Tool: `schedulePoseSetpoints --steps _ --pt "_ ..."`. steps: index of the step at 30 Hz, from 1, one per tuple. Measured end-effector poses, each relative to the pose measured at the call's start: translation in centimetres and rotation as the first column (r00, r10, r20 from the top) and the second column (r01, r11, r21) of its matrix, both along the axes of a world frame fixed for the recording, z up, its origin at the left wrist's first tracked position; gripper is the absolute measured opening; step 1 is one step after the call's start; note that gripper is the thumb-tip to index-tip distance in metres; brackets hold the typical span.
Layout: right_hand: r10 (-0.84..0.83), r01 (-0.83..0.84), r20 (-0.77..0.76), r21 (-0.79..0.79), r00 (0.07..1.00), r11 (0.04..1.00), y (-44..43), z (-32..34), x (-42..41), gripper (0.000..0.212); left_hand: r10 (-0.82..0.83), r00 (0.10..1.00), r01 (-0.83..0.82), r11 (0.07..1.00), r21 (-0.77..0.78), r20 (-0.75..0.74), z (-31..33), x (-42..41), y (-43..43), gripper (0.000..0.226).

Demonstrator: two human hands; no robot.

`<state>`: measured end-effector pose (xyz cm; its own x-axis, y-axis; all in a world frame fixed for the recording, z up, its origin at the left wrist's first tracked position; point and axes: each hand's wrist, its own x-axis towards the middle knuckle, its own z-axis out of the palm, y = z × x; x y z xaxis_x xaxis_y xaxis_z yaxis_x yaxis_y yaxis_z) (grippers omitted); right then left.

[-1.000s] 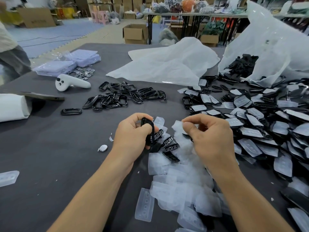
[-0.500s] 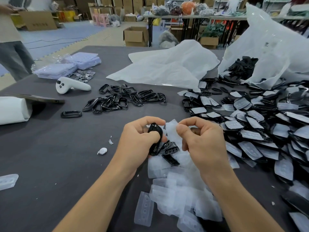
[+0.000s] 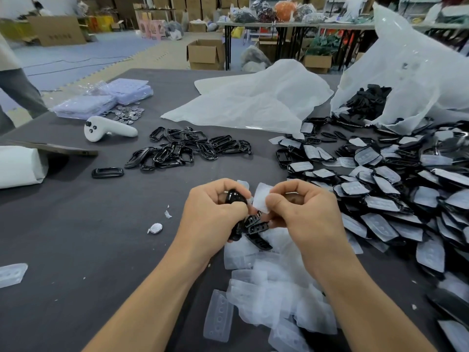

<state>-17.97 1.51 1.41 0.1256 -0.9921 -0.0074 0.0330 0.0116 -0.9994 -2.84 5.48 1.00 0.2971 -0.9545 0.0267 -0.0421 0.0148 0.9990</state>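
Gripping black shell (image 3: 234,198) in curled left hand (image 3: 213,212), over table (image 3: 76,237) middle, toward near edge. Pinching clear pad (image 3: 261,199) with right hand (image 3: 304,214), just right of shell, touching it. Shell's long axis roughly near-to-far. Likely peel rightward, away from left hand.

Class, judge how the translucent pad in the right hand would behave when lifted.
The translucent pad probably flexes: it looks thin where the right hand pinches it. Likely light: one pinch holds it. Flat like the piled pads, unlikely to roll.
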Motion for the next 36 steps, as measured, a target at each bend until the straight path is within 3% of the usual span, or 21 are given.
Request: schedulePoseSetpoints --steps 4,6,10,13,17,19,25,29,32,34,36 --pt "0.023 -0.030 0.123 0.061 0.992 0.998 -0.3 0.2 -0.4 0.030 0.012 0.999 -0.010 0.999 0.041 -0.036 -0.2 0.4 -0.2 0.026" --pt "0.046 -0.049 0.076 0.036 0.996 0.998 -0.1 0.1 -0.2 0.037 -0.002 1.000 0.003 0.999 0.048 -0.029 -0.3 0.3 -0.3 0.027" --pt "0.032 -0.032 0.008 0.006 0.999 0.999 -0.1 0.0 0.1 0.021 -0.005 1.000 0.006 0.999 0.043 -0.015 -0.3 0.1 -0.3 0.031" --pt "0.034 -0.034 -0.022 0.011 0.999 0.999 -0.1 0.1 0.1 0.023 -0.011 1.000 0.011 0.999 0.052 -0.007 -0.4 0.4 -0.2 0.036" --pt "0.054 -0.053 -0.068 0.006 0.996 0.999 -0.1 0.0 0.1 0.020 -0.014 1.000 0.015 0.999 0.041 -0.024 -0.4 0.1 -0.3 0.020" --pt "0.090 -0.090 -0.089 0.008 0.992 0.996 0.0 0.0 0.1 0.020 -0.002 1.000 0.002 1.000 0.007 0.009 -0.5 0.1 -0.3 0.006" --pt "0.083 -0.085 0.040 0.058 0.996 0.995 -0.1 0.5 -0.1 0.025 0.166 0.982 -0.168 0.986 0.010 0.094 -1.0 0.6 -0.7 0.017" --pt "0.041 -0.047 0.075 0.079 0.996 0.996 -0.1 0.7 -0.1 0.024 0.232 0.958 -0.241 0.970 0.033 0.171 -1.4 1.1 -0.7 0.010" --pt "0.045 -0.053 0.092 0.081 0.995 0.995 0.0 0.8 -0.2 0.019 0.294 0.884 -0.320 0.947 0.012 0.364 -1.5 1.1 -0.5 0.029" --pt "0.053 -0.061 0.095 0.081 0.994 0.995 0.1 0.7 -0.2 0.016 0.286 0.870 -0.296 0.955 -0.039 0.402 -1.2 0.9 -0.3 0.034" --pt "0.063 -0.070 0.089 0.080 0.994 0.994 0.0 0.6 -0.2 0.019 0.201 0.928 -0.180 0.979 -0.097 0.315 -1.0 0.4 -0.2 0.026"
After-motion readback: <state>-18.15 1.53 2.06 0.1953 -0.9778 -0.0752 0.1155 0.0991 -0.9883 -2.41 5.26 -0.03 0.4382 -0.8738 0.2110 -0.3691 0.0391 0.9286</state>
